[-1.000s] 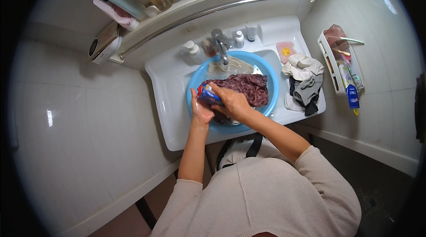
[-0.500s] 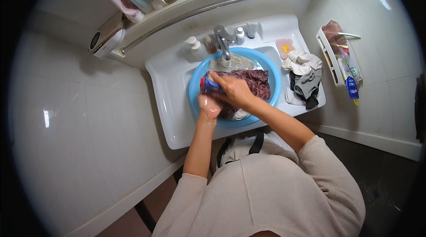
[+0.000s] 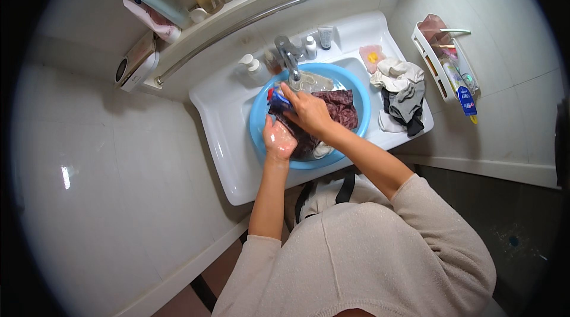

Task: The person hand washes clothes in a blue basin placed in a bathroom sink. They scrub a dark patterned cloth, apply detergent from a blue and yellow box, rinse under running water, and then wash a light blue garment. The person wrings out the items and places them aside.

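A dark maroon patterned cloth [image 3: 341, 109] lies bunched and wet in a light blue basin [image 3: 361, 127]. My left hand [image 3: 279, 140] is turned palm up at the basin's near left, wet with suds. The cloth's left part lies over its fingers, which are mostly hidden, and the hand holds it there. Above that part, my right hand [image 3: 310, 114] is closed round a small blue thing with a red end [image 3: 279, 101]; blur hides its exact kind. A pale cloth [image 3: 313, 81] is under the tap, and a bit of white cloth [image 3: 322, 150] shows at the near rim.
The basin sits in a white sink [image 3: 222, 162] under a chrome tap [image 3: 288, 55]. White, grey and black clothes [image 3: 404, 94] lie on the right ledge, beside a pinkish soap dish [image 3: 372, 57]. A pump bottle [image 3: 250, 64] stands back left. A rail [image 3: 279, 13] and wall caddy [image 3: 442, 64] are near.
My right hand and the blue thing have shifted slightly over the cloth, and more of my left palm shows. The whole view has moved a little.
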Available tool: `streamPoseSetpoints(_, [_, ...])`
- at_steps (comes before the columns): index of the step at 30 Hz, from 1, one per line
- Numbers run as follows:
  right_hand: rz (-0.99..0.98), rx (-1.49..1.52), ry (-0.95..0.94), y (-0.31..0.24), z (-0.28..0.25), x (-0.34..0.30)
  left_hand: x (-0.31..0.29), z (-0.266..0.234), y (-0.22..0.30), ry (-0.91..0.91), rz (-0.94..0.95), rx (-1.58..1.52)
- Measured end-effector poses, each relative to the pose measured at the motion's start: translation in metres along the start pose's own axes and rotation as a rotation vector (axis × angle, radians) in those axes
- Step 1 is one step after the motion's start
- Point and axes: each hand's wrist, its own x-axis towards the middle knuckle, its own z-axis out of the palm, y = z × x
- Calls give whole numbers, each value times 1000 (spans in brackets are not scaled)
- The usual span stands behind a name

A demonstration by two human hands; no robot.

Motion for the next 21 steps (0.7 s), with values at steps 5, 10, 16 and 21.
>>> streamPoseSetpoints(5, [-2,167,-156,-33,-7,-57,5,-48,17,74,115,117])
streamPoseSetpoints(10, [145,45,-107,13,4,10,2,4,-4,-43,49,99])
streamPoseSetpoints(16, [803,1192,-373,51,-53,21,-6,23,19,4,-19,869])
streamPoseSetpoints(21, [611,1075,-633,55,-49,4,7,23,31,-182,-166,1404])
